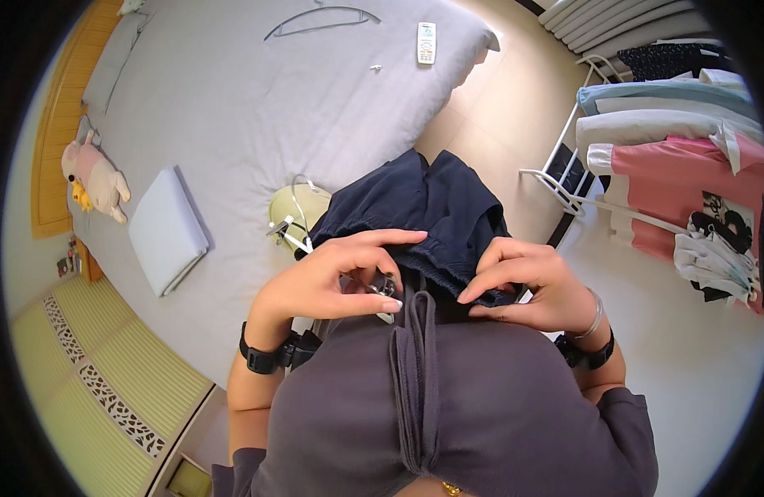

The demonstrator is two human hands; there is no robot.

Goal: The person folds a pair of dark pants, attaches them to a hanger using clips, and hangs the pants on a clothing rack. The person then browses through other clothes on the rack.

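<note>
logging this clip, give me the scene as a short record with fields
setting: bedroom, grey bed
left hand: pinching a metal clip at the waistband of a dark navy garment
right hand: gripping the same waistband
on bed: grey hanger, white remote, folded grey cloth, plush toy, pale green hanger
right side: white drying rack hung with clothes

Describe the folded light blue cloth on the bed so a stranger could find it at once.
Start at the big bed with the grey sheet that fills the upper left of the view. On its left part, right of the pink plush toy, lies the folded light blue cloth. It is the only flat, neatly squared bundle there, unlike the loose dark garment that the hands hold.
</note>
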